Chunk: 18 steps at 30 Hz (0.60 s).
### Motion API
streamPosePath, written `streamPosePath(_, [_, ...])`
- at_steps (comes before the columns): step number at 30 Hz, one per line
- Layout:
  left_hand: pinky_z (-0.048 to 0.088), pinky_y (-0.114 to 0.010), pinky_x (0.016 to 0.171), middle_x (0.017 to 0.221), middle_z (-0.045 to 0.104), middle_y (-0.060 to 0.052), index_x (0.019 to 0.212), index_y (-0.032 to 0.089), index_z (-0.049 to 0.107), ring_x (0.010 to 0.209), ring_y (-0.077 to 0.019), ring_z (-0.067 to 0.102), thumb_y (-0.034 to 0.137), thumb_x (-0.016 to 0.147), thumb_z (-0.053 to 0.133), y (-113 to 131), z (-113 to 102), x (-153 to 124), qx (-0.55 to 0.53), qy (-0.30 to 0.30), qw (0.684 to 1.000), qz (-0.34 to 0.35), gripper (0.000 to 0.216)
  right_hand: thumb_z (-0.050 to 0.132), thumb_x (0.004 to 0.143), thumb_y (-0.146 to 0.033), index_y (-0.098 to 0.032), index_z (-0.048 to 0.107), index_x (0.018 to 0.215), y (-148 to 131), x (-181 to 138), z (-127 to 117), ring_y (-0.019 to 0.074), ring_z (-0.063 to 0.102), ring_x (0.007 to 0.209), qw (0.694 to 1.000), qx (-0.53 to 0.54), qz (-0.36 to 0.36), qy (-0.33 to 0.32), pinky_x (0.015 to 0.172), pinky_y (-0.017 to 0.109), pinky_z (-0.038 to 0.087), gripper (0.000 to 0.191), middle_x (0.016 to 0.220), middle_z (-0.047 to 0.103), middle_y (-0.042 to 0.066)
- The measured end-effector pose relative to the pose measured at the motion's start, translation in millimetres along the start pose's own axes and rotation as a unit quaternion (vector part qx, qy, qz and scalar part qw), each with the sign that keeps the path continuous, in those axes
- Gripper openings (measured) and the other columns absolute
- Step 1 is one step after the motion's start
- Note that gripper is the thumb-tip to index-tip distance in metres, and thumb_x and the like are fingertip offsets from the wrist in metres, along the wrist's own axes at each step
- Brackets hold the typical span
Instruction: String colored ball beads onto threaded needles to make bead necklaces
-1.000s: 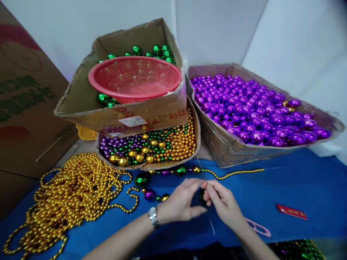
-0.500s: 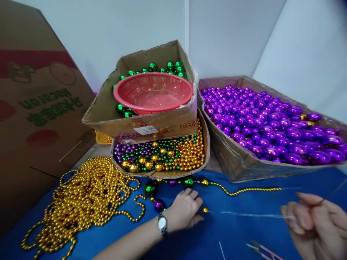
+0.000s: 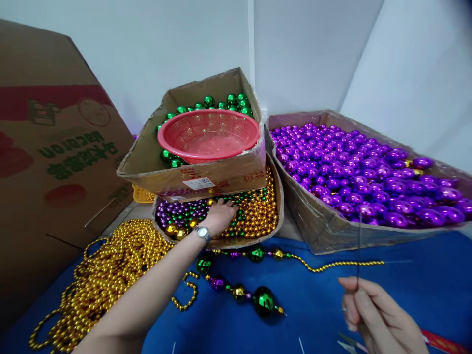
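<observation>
My left hand, with a watch at the wrist, reaches into the low box of small purple, green and gold beads. Its fingers are apart and rest on the beads; their tips are partly hidden. On the right, my right hand pinches a long thin needle that points upward. Between the hands lies a strung bead garland of green, purple and gold beads. One end carries a large green bead; the other runs into a gold bead chain.
Gold bead chains are heaped at left beside a large carton. A box with green balls and a red basket sits above the bead box. A box of purple balls stands right. Snips lie by my right hand.
My left hand has left the garland's end and moved up into the bead box. My right hand has shifted left, and the needle in it now stands upright.
</observation>
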State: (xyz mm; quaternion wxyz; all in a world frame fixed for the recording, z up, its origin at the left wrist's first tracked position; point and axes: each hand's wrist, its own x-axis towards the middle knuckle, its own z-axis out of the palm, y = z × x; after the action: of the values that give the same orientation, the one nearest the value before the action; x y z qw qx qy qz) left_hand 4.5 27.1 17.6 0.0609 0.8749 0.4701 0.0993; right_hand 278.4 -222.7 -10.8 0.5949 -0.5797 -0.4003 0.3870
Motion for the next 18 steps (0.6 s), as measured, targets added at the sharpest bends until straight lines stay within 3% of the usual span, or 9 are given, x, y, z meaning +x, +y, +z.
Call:
streamPosePath(3, [0.039, -0.039, 0.079, 0.087, 0.064, -0.011, 0.086, 0.022, 0.067, 0.094, -0.0304, 0.051, 0.021, 0.071, 0.066, -13.7, 4.3, 12.0, 0.001, -0.020, 1.000, 0.011, 0.015, 0.053, 0.086, -0.047, -0.022, 0.060, 0.102, -2.8, -6.0, 9.0, 0.0139, 0.054, 0.052, 0.999, -0.017, 0.040, -0.014, 0.047, 0.024, 0.046, 0.031, 0.059, 0.055, -0.001])
streamPosePath(6, [0.041, -0.036, 0.081, 0.096, 0.061, -0.010, 0.099, 0.020, 0.065, 0.090, -0.0253, 0.054, 0.027, 0.075, 0.063, -6.7, -1.1, 7.7, -0.018, -0.015, 0.999, 0.029, 0.025, 0.050, 0.088, -0.046, -0.023, 0.059, 0.103, 1.3, -7.1, 11.1, 0.0121, 0.054, 0.054, 0.998, -0.028, 0.047, -0.032, 0.051, 0.021, 0.046, 0.028, 0.060, 0.054, -0.002])
streamPosePath(11, [0.043, -0.031, 0.082, 0.105, 0.057, -0.009, 0.114, 0.019, 0.059, 0.092, -0.0214, 0.056, 0.041, 0.080, 0.059, 34.0, -19.3, -22.4, -0.133, 0.026, 0.988, 0.068, 0.040, 0.046, 0.091, -0.042, -0.020, 0.058, 0.107, 18.4, -1.3, 8.0, 0.0133, 0.056, 0.055, 0.993, -0.061, 0.015, -0.098, 0.053, 0.022, 0.048, 0.029, 0.062, 0.056, -0.001])
streamPosePath(14, [0.045, -0.030, 0.079, 0.105, 0.059, -0.008, 0.112, 0.020, 0.061, 0.091, -0.0213, 0.057, 0.040, 0.076, 0.066, 58.1, -26.6, -40.6, -0.254, 0.035, 0.963, 0.084, 0.042, 0.042, 0.093, -0.042, -0.019, 0.056, 0.110, 24.0, 2.6, 10.9, 0.0129, 0.055, 0.056, 0.991, -0.060, 0.023, -0.118, 0.055, 0.023, 0.047, 0.031, 0.064, 0.055, -0.001])
streamPosePath(18, [0.045, -0.030, 0.080, 0.103, 0.063, -0.007, 0.112, 0.021, 0.062, 0.091, -0.0214, 0.059, 0.036, 0.073, 0.070, 85.3, -34.5, -55.6, -0.320, 0.013, 0.943, 0.093, 0.043, 0.040, 0.095, -0.041, -0.016, 0.055, 0.109, 30.7, 8.3, 21.9, 0.0120, 0.055, 0.056, 0.992, -0.058, 0.017, -0.115, 0.055, 0.022, 0.046, 0.033, 0.065, 0.054, -0.001])
